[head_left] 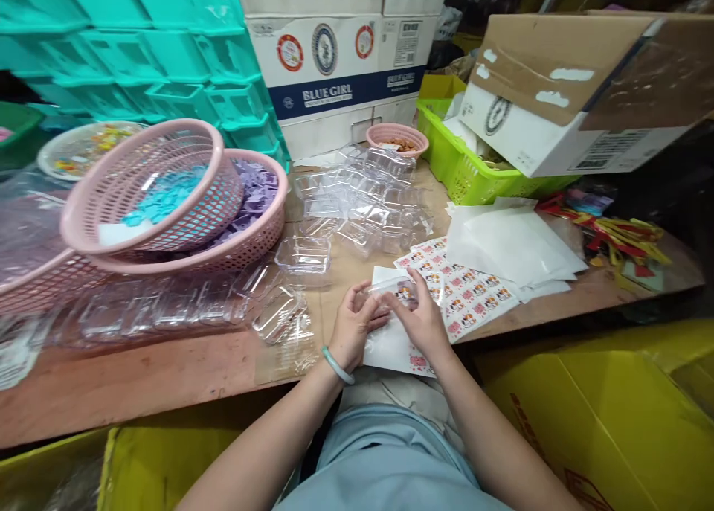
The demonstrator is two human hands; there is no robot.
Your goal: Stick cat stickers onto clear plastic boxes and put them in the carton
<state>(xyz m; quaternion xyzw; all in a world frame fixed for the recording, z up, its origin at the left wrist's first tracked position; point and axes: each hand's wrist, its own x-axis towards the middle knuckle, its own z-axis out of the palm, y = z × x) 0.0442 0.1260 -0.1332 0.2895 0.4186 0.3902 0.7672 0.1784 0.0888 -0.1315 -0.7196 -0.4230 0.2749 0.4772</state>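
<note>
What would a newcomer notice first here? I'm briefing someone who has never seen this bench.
First, the two stacked pink baskets at the left of the wooden table, holding blue and purple pieces. At the near edge, the left hand and right hand meet around a small clear box over a sticker sheet. Behind them lies a heap of clear plastic boxes, with a green crate at the right.

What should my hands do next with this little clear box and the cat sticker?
Probably press the cat sticker flat onto the small clear plastic box. Both the left hand and right hand already pinch it together above the white backing sheet, so smoothing it seems the natural follow-up.
</note>
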